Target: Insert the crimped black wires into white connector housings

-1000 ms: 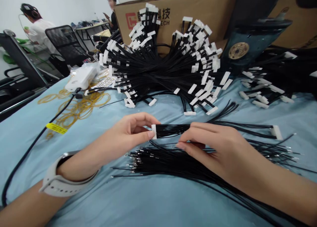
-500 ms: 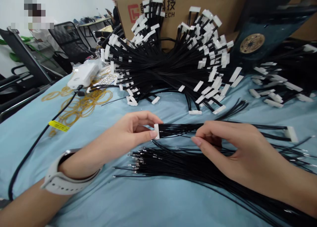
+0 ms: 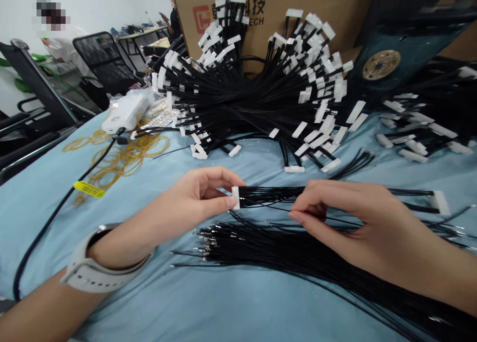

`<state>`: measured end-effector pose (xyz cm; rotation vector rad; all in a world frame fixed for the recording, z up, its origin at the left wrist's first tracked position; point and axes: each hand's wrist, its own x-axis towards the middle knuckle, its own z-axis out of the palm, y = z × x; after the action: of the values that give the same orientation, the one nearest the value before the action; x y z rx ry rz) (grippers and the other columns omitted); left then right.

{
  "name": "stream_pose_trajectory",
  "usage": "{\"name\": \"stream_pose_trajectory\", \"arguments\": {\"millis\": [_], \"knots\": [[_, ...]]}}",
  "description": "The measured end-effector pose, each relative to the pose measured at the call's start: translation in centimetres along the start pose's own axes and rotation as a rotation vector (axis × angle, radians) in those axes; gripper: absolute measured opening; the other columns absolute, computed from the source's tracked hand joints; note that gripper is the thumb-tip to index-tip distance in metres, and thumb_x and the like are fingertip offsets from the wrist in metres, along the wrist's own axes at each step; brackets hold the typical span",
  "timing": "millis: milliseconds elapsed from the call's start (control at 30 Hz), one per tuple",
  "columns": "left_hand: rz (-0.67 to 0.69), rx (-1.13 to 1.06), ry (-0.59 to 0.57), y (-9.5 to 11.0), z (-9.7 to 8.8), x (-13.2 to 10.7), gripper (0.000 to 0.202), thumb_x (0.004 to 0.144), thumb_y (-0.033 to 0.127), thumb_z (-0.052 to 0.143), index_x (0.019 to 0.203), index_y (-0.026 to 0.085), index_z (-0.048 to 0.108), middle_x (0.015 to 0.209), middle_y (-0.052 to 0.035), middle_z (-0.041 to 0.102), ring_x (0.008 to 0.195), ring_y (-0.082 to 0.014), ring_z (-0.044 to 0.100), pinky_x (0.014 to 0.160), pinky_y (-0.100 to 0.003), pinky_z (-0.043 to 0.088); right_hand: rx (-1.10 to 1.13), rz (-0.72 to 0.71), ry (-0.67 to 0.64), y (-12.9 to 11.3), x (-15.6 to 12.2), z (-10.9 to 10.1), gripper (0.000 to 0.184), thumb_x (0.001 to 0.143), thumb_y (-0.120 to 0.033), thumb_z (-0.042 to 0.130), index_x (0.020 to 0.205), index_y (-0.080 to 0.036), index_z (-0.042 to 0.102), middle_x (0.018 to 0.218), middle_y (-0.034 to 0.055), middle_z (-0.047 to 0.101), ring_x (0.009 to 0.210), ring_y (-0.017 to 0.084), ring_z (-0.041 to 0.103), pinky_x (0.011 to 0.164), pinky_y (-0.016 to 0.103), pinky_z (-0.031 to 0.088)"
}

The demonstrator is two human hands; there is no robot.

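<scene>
the left hand (image 3: 194, 195) is pinching a white plastic connector (image 3: 235, 198) firmly between thumb and fingertips, at the end of a black wire harness (image 3: 268, 196), while the right hand (image 3: 346, 222) is closing narrowly around the wires further along. the harness is crossing just above a loose bundle of black crimped wires (image 3: 261, 247) lying on a light blue cloth (image 3: 149, 302), in front of a large heap of white-tipped harnesses (image 3: 253, 98).
</scene>
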<state>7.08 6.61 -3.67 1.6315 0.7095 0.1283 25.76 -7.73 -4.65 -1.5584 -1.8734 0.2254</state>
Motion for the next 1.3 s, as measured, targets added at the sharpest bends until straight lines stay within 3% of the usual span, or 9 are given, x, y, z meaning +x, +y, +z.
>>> {"name": "stream_pose_trajectory", "arguments": {"millis": [767, 1100, 1300], "knots": [[0.017, -0.003, 0.014, 0.3, 0.2, -0.3, 0.014, 0.08, 0.018, 0.062, 0.094, 0.015, 0.06, 0.069, 0.0023, 0.061, 0.062, -0.0085, 0.053, 0.057, -0.017, 0.038, 0.04, 0.024, -0.047, 0.2, 0.1, -0.2, 0.014, 0.081, -0.009, 0.054, 0.073, -0.019, 0.056, 0.064, -0.0038, 0.056, 0.055, 0.007, 0.05, 0.051, 0.019, 0.041], [0.044, 0.02, -0.021, 0.1, 0.4, -0.2, 0.016, 0.081, 0.018, 0.062, 0.096, 0.014, 0.059, 0.072, 0.0026, 0.058, 0.066, -0.0083, 0.052, 0.061, -0.018, 0.038, -0.088, -0.005, 0.026, 0.4, 0.2, 1.0, 0.012, 0.082, -0.008, 0.052, 0.074, -0.017, 0.057, 0.067, -0.0024, 0.055, 0.059, 0.007, 0.05, 0.056, 0.02, 0.039], [0.065, 0.026, -0.064, -0.3, 0.8, -0.2, 0.015, 0.08, 0.023, 0.063, 0.094, 0.017, 0.06, 0.068, 0.0029, 0.058, 0.063, -0.0102, 0.052, 0.055, -0.019, 0.038, -0.105, -0.043, 0.011, -0.2, 0.2, 1.9, 0.012, 0.083, -0.009, 0.051, 0.075, -0.017, 0.055, 0.069, -0.0012, 0.057, 0.059, 0.009, 0.05, 0.055, 0.02, 0.039]]}}
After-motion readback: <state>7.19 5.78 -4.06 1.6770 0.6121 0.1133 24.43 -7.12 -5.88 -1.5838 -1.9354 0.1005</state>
